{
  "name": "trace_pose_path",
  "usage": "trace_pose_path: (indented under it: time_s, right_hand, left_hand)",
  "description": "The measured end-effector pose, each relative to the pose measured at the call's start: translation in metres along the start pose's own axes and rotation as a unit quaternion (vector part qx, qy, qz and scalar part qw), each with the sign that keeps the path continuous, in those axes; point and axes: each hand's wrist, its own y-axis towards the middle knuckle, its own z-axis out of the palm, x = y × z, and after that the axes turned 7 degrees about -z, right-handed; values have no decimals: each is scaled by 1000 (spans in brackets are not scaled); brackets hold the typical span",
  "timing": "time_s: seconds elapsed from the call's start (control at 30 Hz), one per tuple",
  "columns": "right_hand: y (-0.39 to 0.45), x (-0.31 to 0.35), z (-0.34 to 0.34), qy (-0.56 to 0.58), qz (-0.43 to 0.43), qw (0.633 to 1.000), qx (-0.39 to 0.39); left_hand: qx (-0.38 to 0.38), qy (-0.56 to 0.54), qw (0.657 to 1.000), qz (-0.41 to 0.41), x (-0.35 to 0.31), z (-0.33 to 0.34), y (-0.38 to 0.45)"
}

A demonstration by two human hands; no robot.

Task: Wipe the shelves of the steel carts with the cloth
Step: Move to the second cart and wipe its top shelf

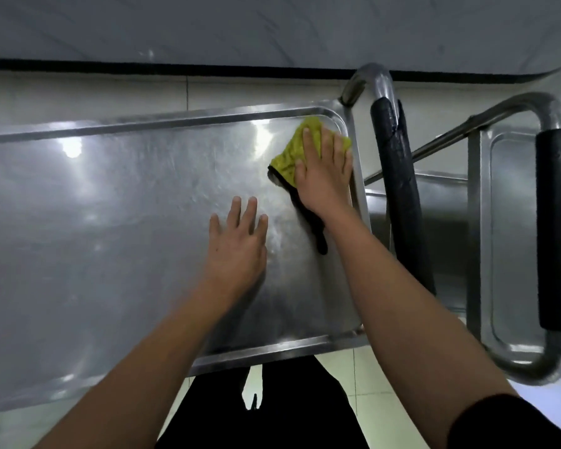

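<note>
The top shelf (pixel 127 222) of a steel cart fills the left and middle of the view, shiny and rimmed. A yellow-green cloth (pixel 292 157) with a black edge lies in its far right corner. My right hand (pixel 324 176) presses flat on the cloth with straight fingers. My left hand (pixel 237 244) rests flat on the bare steel, a little nearer and to the left of the cloth, fingers spread and straight.
The cart's steel handle (pixel 399 196) with a black foam grip rises just right of the shelf. A second steel cart (pixel 509 228) with its own padded handle (pixel 557 228) stands at the right edge. A wall with a dark strip runs behind. Pale floor tiles lie below.
</note>
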Motion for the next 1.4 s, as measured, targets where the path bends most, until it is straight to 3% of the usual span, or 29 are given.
trace_pose_path:
  time_s: [0.13,0.37,0.8,0.93,1.1,1.4]
  right_hand:
    - [49,5,-10,-10,-9,1000,-2]
    - [20,1,-8,1,-14,1000,-3]
    - [-215,-5,28,-32,40,998,28]
    - [-279,4,36,-41,56,997,33]
    - [-316,26,45,-37,72,996,30]
    - [-339,35,54,-59,13,998,22]
  left_hand:
    - [-1,-5,1000,-9,0,0,1]
    - [21,4,1000,-21,-3,2,-1]
    - [60,-38,997,28,9,-7,-4]
    - [45,-40,998,18,6,-9,-11]
    - [-51,-60,996,42,-6,-4,-45]
    - [-71,-96,992,28,-1,40,-134]
